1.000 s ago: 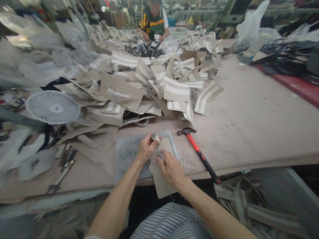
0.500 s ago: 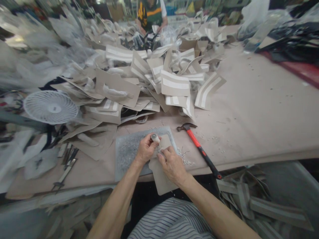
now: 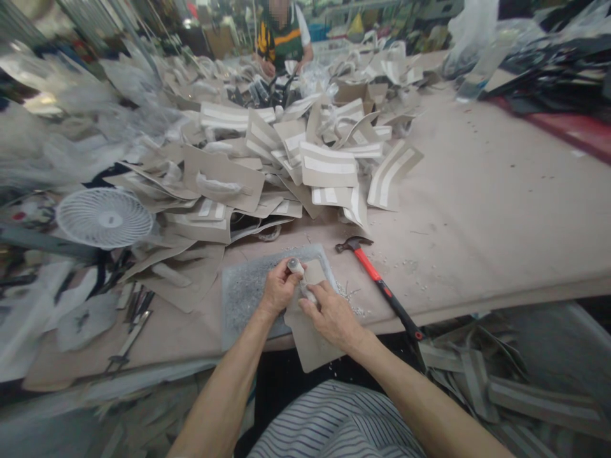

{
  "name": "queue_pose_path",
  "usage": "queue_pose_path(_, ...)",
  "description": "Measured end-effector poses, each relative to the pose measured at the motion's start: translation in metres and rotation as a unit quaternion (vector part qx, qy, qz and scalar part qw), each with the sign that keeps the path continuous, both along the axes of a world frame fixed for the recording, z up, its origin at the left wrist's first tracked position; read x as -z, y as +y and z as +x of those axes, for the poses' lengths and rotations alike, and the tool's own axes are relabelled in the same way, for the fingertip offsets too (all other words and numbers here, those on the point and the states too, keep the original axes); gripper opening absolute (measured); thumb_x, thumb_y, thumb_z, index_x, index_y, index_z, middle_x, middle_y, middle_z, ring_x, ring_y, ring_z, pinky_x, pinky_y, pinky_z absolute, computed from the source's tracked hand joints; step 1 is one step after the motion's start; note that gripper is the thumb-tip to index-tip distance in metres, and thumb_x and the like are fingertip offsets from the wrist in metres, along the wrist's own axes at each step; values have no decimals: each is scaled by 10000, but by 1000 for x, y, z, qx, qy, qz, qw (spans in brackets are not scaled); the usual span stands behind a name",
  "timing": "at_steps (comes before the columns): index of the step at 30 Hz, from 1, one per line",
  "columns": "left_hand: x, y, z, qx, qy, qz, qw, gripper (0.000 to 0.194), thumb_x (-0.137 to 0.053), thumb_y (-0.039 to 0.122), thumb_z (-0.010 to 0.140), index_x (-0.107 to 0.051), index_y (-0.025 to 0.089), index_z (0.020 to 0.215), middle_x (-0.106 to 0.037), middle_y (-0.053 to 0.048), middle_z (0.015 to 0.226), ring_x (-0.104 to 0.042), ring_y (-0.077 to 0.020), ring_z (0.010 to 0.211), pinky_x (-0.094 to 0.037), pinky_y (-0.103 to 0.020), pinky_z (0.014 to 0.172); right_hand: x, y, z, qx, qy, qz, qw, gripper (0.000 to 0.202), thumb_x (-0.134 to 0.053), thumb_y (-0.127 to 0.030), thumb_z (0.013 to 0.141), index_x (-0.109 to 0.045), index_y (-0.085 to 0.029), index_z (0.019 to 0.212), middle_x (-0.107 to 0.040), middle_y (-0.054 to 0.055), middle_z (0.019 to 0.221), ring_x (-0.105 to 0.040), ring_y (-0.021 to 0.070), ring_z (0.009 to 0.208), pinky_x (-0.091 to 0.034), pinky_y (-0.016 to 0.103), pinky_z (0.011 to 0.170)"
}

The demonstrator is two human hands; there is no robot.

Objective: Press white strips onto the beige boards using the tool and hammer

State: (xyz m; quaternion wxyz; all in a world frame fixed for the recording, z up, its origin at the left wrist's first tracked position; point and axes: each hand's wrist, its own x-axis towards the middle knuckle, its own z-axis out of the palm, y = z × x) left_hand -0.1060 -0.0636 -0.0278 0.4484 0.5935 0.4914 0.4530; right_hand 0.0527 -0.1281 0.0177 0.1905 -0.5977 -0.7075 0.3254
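A beige panel (image 3: 315, 346) lies across the table's front edge, its lower part hanging over. My left hand (image 3: 279, 287) is closed, thumb and fingers pinching a pale cylinder with a grey round end (image 3: 294, 265) above the panel's upper part. Close beside it, my right hand (image 3: 334, 316) has its fingers curled on a white wrapped handle (image 3: 308, 292) at the panel's middle. Whether cylinder and handle are joined is hidden by the fingers. Under the hands and panel is a grey, speckled board (image 3: 248, 299).
Right of the board lies a claw hammer (image 3: 379, 280) with a red and black handle, near small scattered bits. Beige panels (image 3: 329, 166) are heaped beyond. At left stand a white fan (image 3: 105, 217) and hand tools (image 3: 136, 318). Across the table is another person (image 3: 285, 39).
The view has shifted slightly. Both hands stay on nearly the same spot; more of the white handle shows between them. The person opposite has moved their hands a little.
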Motion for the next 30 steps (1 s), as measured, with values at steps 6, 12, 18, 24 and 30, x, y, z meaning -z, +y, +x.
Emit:
queue_pose_path(6, -2, 1, -1, 50, 57, 39, 996, 195, -597, 263, 841, -646, 176, 1008, -727, -47, 939, -669, -186, 855, -511, -278, 787, 11, 15, 78, 139, -137, 138, 971, 378, -562, -331, 903, -571, -112, 1211, -572, 193, 1212, -533, 285, 1114, -429, 413, 966)
queue_pose_path(12, -3, -2, 0, 55, 85, 72, 992, 197, -573, 235, 846, -657, 178, 1014, -726, -45, 949, -661, -191, 889, -492, -287, 828, 16, 28, 130, 182, 3, -133, 974, 74, -529, -207, 789, -521, -180, 857, -548, 43, 801, -492, 156, 715, -420, 281, 665)
queue_pose_path(18, 0, -3, 1, 63, 88, 82, 991, 198, -562, 265, 876, -662, 175, 1021, -697, -28, 885, -635, -175, 816, -471, -271, 764, -43, 12, 101, 138, 131, -205, 960, 162, -398, -386, 868, -389, -240, 799, -435, -59, 624, -360, 98, 447, -349, 238, 430)
queue_pose_path(24, 3, -3, -1, 62, 93, 82, 990, 148, -560, 222, 859, -655, 179, 964, -682, -19, 850, -620, -176, 791, -470, -280, 746, -78, 5, 72, 32, -39, 125, 991, 294, -360, -439, 957, -434, -223, 773, -482, -16, 599, -367, 103, 505, -243, 262, 521)
queue_pose_path(30, 2, -3, 0, 79, 92, 73, 990, 159, -553, 267, 876, -654, 184, 967, -677, -20, 839, -614, -177, 767, -463, -283, 734, -97, 7, 70, -9, -114, 151, 982, 285, -346, -401, 991, -454, -225, 795, -496, -19, 573, -324, 97, 461, -194, 266, 501)
